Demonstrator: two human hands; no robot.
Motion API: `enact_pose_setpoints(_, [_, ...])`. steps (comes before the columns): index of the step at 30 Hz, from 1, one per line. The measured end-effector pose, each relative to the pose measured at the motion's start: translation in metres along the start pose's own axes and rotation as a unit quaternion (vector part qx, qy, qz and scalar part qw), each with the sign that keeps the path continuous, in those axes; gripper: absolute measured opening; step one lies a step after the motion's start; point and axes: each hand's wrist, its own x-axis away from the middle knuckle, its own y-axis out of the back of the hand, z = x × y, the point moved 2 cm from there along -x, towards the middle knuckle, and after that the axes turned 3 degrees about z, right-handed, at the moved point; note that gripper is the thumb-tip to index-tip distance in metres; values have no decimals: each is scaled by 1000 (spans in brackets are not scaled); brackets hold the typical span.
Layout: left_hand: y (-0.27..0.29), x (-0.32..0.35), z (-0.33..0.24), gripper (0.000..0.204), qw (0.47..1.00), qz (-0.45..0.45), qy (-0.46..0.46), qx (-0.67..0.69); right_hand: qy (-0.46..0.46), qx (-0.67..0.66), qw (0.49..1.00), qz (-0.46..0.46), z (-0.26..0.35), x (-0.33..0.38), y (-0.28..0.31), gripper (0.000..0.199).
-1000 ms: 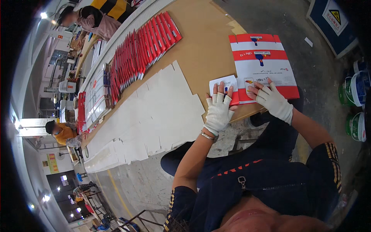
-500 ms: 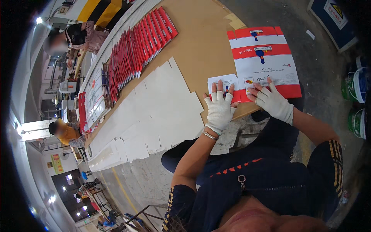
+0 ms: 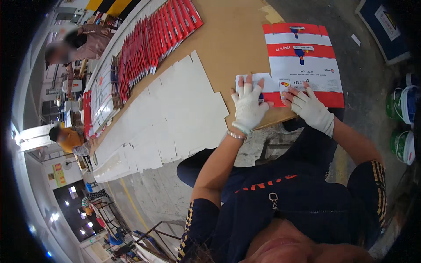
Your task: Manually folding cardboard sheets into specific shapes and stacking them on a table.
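In front of me, a red and white printed carton blank (image 3: 324,72) lies flat at the table's right end. My left hand (image 3: 251,107), in a white fingerless glove, rests with spread fingers on the small white and red flap (image 3: 267,79) at the blank's left. My right hand (image 3: 312,111), gloved the same way, lies with its fingers stretched over the blank's lower red band. Both hands press from above, and neither grips anything. My left palm covers part of the flap.
Left of the blank are overlapping white cardboard sheets (image 3: 175,109) on the brown tabletop (image 3: 232,30). Behind them stands a long row of folded red cartons (image 3: 153,39), with a strapped bundle (image 3: 104,92) farther left. Two people work along the far side. Green and white buckets (image 3: 402,144) stand at right.
My view has shifted slightly. Both hands stay spread on the blank and flap, with little movement of the fingers. The person at the upper left has leaned and moved an arm.
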Motion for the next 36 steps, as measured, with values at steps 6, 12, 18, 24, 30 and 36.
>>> enact_pose_setpoints(6, [-3,-64,5,51,996,-80,20,-35,-14,-28,998,-46,28,7,23,49])
enact_pose_setpoints(12, [24,-10,-16,17,920,134,-46,366,-317,-763,560,-65,105,75,-9,55])
enact_pose_setpoints(18, [41,50,-44,57,965,23,-83,246,-403,-668,573,-250,56,38,15,39])
enact_pose_setpoints(24, [50,106,48,69,994,-26,12,-106,-389,-430,812,-70,-164,-15,36,46])
enact_pose_setpoints(30, [51,129,70,41,987,-11,-28,-155,-288,-389,870,-91,-290,-253,0,49])
enact_pose_setpoints(36, [64,136,73,36,1000,6,-11,-16,-174,-486,848,-119,-214,-476,-49,22])
